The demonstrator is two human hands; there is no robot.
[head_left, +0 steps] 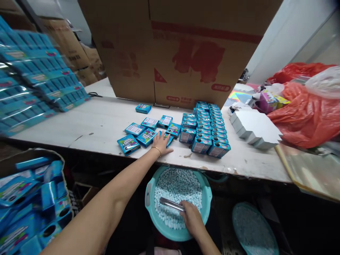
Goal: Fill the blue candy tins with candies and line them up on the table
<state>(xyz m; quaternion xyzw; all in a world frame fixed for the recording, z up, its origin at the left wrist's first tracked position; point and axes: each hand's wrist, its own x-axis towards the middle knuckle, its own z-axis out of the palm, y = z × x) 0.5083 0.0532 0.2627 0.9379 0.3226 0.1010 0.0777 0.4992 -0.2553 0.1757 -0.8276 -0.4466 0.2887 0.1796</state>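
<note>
My left hand (160, 143) reaches over the white table (92, 124) and rests flat, fingers spread, on a small blue box (168, 139) among several loose blue boxes (138, 134). Just to its right stand neat rows of upright blue boxes (205, 131). Below the table edge, my right hand (191, 219) is closed round a shiny metal tube (171, 204) lying in a teal basin (148, 198) full of small pale blue and white pellets (176, 184).
A large cardboard carton (175, 49) stands at the back of the table. White folded boxes (255, 127) and red plastic bags (305, 113) lie right. Wrapped stacks of blue boxes (32, 81) sit left; a carton of blue boxes (29, 202) and a second teal basin (252, 230) below.
</note>
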